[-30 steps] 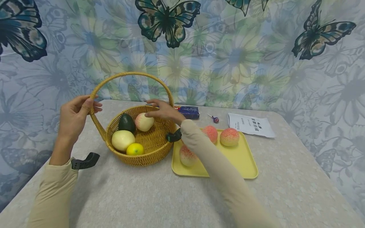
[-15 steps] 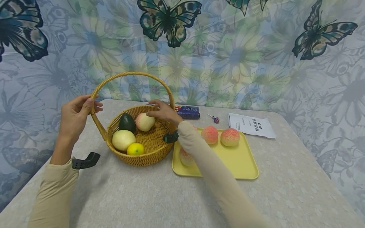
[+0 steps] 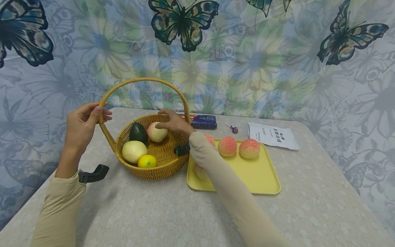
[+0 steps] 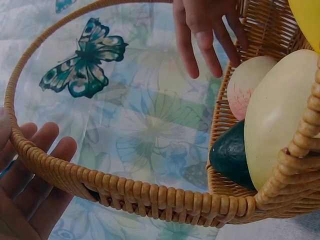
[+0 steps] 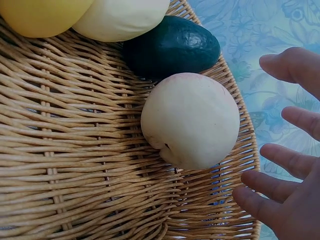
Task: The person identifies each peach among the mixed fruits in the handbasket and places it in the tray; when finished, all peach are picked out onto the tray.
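Note:
On the left of the table stands a wicker basket (image 3: 168,151) with a tall arched handle (image 3: 145,79). My left hand (image 3: 81,125) grips the handle's left side between thumb and fingers. Inside the basket lie a pale peach (image 5: 192,122), a dark green avocado (image 3: 138,133), a pale yellow-green round fruit (image 3: 134,152) and a yellow lemon (image 3: 147,161). My right hand (image 3: 177,122) hovers over the basket's far right side, close to the peach. In the right wrist view its fingers are spread and apart from the peach, holding nothing.
Right of the basket is a yellow tray (image 3: 259,176) bearing several peaches (image 3: 227,146), partly hidden by the right sleeve. Behind lie a dark blue box (image 3: 203,121), a lollipop (image 3: 234,130) and a white printed packet (image 3: 273,136). A patterned cloth (image 3: 234,68) hangs at the back.
My right hand and forearm have shifted slightly left, uncovering more of the tray's peaches. The left hand keeps its grip on the handle, and the fruit stays where it was.

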Tool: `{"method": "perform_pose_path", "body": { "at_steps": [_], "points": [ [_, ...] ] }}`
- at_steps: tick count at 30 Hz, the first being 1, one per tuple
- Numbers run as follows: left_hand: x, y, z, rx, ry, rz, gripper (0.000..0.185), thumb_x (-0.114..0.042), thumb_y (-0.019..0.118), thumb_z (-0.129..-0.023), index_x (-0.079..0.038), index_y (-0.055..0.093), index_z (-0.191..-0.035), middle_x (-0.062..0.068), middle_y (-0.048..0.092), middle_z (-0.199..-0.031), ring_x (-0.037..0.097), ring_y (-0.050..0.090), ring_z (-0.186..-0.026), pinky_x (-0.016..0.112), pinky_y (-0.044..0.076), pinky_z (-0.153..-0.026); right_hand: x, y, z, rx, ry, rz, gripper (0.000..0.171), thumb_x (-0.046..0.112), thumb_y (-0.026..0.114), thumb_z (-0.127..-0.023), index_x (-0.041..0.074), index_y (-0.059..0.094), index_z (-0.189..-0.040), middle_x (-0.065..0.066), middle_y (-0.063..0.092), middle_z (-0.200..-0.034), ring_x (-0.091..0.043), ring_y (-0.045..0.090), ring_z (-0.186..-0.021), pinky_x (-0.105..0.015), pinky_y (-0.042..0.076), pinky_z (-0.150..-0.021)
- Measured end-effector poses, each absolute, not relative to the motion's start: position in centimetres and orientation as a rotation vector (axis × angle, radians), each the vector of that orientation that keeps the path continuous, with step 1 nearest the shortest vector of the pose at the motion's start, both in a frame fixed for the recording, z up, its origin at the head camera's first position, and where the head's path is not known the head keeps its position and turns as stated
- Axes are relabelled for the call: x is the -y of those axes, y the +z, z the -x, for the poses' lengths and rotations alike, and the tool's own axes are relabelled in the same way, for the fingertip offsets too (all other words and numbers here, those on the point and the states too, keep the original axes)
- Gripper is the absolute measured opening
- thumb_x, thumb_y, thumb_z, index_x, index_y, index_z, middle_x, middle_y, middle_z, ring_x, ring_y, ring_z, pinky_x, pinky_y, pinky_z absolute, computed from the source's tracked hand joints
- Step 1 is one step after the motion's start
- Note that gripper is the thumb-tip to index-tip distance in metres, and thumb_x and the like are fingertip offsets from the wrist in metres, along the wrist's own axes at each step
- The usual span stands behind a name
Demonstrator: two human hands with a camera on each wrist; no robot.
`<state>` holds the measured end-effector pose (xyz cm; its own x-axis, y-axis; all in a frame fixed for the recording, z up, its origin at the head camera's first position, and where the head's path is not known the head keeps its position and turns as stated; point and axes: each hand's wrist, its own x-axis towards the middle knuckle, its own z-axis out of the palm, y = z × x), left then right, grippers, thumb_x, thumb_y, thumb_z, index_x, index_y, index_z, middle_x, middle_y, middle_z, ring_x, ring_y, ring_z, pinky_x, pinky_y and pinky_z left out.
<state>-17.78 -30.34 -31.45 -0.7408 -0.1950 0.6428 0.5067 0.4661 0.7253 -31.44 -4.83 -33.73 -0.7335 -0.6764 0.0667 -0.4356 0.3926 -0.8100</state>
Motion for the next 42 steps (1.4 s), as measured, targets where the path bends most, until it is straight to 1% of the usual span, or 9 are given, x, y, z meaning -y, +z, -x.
{"method": "perform_pose_path", "body": {
  "at_steps": [6,10,13,17,21,27,35,38,42],
  "points": [
    [30.3,-31.4,17.7,2.038,-1.305,0.253,0.034,-0.018,0.052,-0.099,0.007,0.06,-0.122,-0.01,0.069,-0.088,0.005,0.068,-0.079,0.011,0.051,-0.077,4.8,-33.9,31.3,-2.366,-1.228,0.974,0.065,0.025,0.065,-0.092,0.013,0.035,-0.148,-0.01,0.032,-0.153,-0.026,0.033,-0.14,-0.041,0.04,-0.106],
    [30.3,-31.5,17.7,2.033,-1.321,0.257,0.033,-0.018,0.052,-0.099,0.004,0.062,-0.121,-0.009,0.069,-0.088,0.005,0.068,-0.08,0.011,0.051,-0.077,4.8,-34.2,31.2,-2.349,-1.193,0.992,0.067,0.023,0.064,-0.093,0.011,0.031,-0.15,-0.01,0.031,-0.153,-0.027,0.03,-0.141,-0.042,0.037,-0.108],
    [30.3,-31.5,17.6,2.034,-1.32,0.253,0.033,-0.018,0.052,-0.099,0.004,0.062,-0.121,-0.009,0.069,-0.088,0.005,0.068,-0.08,0.011,0.051,-0.078,4.8,-34.3,31.1,-2.341,-1.181,0.976,0.07,0.023,0.065,-0.092,0.013,0.029,-0.151,-0.009,0.028,-0.155,-0.027,0.029,-0.142,-0.041,0.037,-0.108],
    [30.3,-31.5,17.6,2.036,-1.308,0.244,0.033,-0.017,0.052,-0.099,0.006,0.061,-0.121,-0.011,0.069,-0.088,0.004,0.069,-0.079,0.011,0.052,-0.077,5.0,-34.4,31.0,-2.362,-1.136,0.952,0.073,0.025,0.067,-0.091,0.018,0.028,-0.152,-0.005,0.026,-0.156,-0.025,0.036,-0.138,-0.038,0.042,-0.103],
    [30.3,-31.5,17.6,2.035,-1.305,0.243,0.031,-0.017,0.052,-0.099,0.003,0.063,-0.121,-0.011,0.069,-0.087,0.004,0.068,-0.079,0.011,0.052,-0.077,5.1,-34.5,31.2,-2.401,-1.054,1.006,0.072,0.025,0.067,-0.091,0.018,0.03,-0.151,-0.004,0.027,-0.156,-0.025,0.041,-0.133,-0.036,0.046,-0.098],
    [30.3,-31.5,17.7,2.036,-1.308,0.25,0.031,-0.019,0.052,-0.099,0.0,0.063,-0.121,-0.009,0.069,-0.088,0.006,0.068,-0.079,0.012,0.052,-0.076,5.2,-34.7,31.5,-2.434,-0.956,1.059,0.071,0.025,0.067,-0.091,0.018,0.03,-0.151,-0.003,0.028,-0.155,-0.024,0.044,-0.131,-0.034,0.046,-0.096],
    [30.3,-31.4,17.7,2.033,-1.32,0.26,0.031,-0.019,0.052,-0.099,0.0,0.064,-0.121,-0.007,0.069,-0.088,0.006,0.068,-0.079,0.012,0.052,-0.076,5.3,-34.8,31.8,-2.4,-0.844,1.115,0.072,0.021,0.065,-0.092,0.017,0.026,-0.153,-0.008,0.029,-0.155,-0.025,0.05,-0.124,-0.033,0.047,-0.095],
    [30.3,-31.5,17.7,2.019,-1.34,0.272,0.031,-0.018,0.053,-0.099,0.001,0.064,-0.12,-0.007,0.07,-0.088,0.006,0.069,-0.079,0.012,0.052,-0.076,5.4,-34.9,31.9,-2.394,-0.81,1.142,0.07,0.019,0.064,-0.092,0.016,0.029,-0.152,-0.011,0.033,-0.152,-0.025,0.052,-0.12,-0.032,0.048,-0.091],
    [30.3,-31.4,17.7,2.0,-1.365,0.282,0.03,-0.018,0.053,-0.098,0.001,0.064,-0.12,-0.007,0.07,-0.087,0.006,0.068,-0.078,0.012,0.052,-0.075,5.5,-35.0,31.8,-2.384,-0.857,1.151,0.058,0.019,0.064,-0.092,0.014,0.04,-0.144,-0.01,0.039,-0.147,-0.024,0.052,-0.119,-0.031,0.047,-0.091]
  ]
}}
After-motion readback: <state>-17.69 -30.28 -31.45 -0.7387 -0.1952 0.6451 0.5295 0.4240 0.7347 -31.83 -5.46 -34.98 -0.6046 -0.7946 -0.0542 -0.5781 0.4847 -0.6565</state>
